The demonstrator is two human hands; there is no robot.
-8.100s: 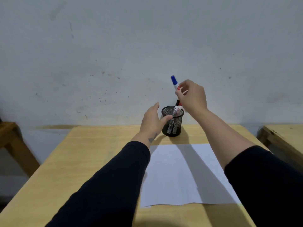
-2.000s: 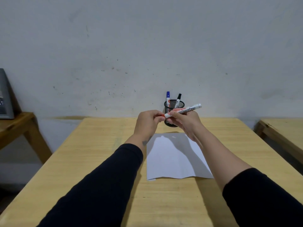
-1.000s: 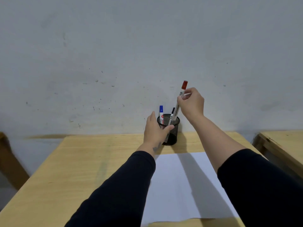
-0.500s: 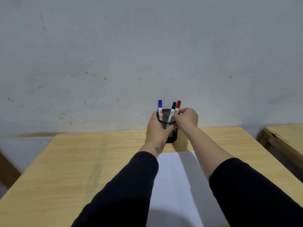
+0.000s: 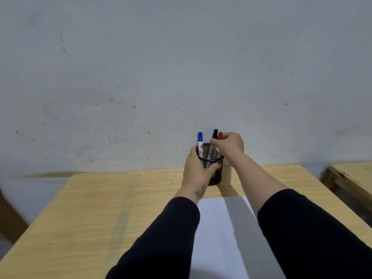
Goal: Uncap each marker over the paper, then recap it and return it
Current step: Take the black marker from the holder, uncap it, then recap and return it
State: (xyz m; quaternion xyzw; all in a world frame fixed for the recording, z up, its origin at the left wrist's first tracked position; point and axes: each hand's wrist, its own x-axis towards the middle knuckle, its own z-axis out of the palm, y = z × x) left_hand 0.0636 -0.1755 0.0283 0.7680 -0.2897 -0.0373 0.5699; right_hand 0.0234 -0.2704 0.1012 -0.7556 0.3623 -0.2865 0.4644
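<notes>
Printed lettering ran down the white barrel of the blue-capped marker (image 5: 200,144), with a small red round mark near its top; the characters were too small to read. The other two barrels carried dark print that was equally illegible.

Three markers stood in one black wire-mesh cup (image 5: 215,174). All three were capped and had white barrels:
- the blue-capped marker, upright at the left side of the cup;
- the black-capped marker (image 5: 215,134), leaning slightly to the right;
- the red-capped marker (image 5: 220,135), just beside the black one, on its right.

The cup stood on the far part of the pale wooden tabletop (image 5: 120,208), close to the grey wall (image 5: 181,67). One sheet of white paper (image 5: 217,228) lay flat on the tabletop on the near side of the cup, apart from it and partly covered by the forearms and their shadow.

The left hand (image 5: 198,171) was wrapped around the left side of the cup, with the thumb across the front mesh and the fingers behind (a small dark tattoo showed on the wrist). The right hand (image 5: 229,144) was above the cup's right rim with its fingers curled together at the tops of the black-capped and red-capped markers; which of the two it pinched could not be told. Both arms wore dark sleeves (image 5: 165,238) pushed up from the wrists.

A second wooden table (image 5: 354,178) stood at the right edge of the view, well apart.
</notes>
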